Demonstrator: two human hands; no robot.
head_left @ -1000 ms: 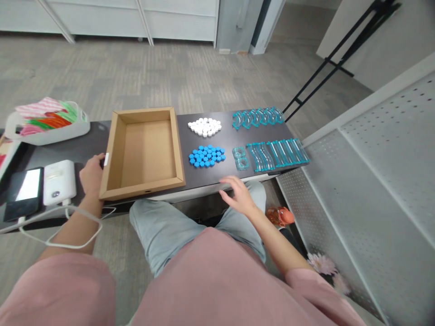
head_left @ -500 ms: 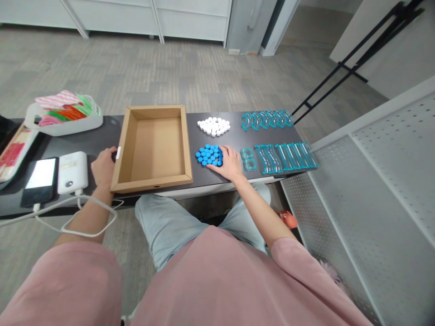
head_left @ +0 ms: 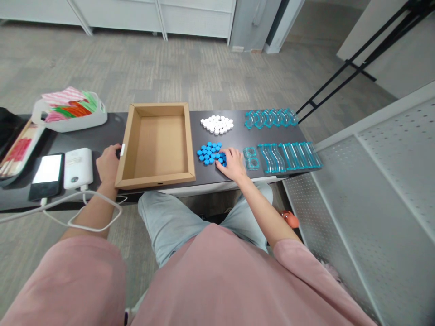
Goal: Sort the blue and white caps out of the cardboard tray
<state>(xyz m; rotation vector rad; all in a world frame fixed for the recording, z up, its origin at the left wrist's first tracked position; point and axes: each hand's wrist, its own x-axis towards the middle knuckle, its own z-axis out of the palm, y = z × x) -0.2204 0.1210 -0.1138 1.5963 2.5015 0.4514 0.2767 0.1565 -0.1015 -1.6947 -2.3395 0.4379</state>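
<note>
My right hand (head_left: 234, 165) rests at the right edge of a cluster of blue knob-like pieces (head_left: 208, 152). Its thumb and fingers are apart and curved around a few of them, and the palm hides what lies beneath. At the left wall of an open cardboard box (head_left: 159, 179), my left hand (head_left: 108, 164) is closed around a small black object (head_left: 118, 153), mostly hidden by the fingers. Behind the blue cluster lies a group of white pieces (head_left: 217, 124). Two clear teal-edged square parts (head_left: 251, 158) sit just right of my right hand.
Clear teal curved parts (head_left: 271, 118) line the back right, with wavy and straight clear tubes (head_left: 288, 157) in front. On the left are a white basket (head_left: 73, 125) of colourful items, a phone (head_left: 47, 174), a white power bank (head_left: 78, 168) and white cables (head_left: 102, 227). A perforated panel (head_left: 340, 203) borders the right.
My right hand has drawn slightly right across the blue cluster, its thumb and fingers nearer each other, uncovering more pieces. My left hand stays by the box. The whole view has shifted slightly.
</note>
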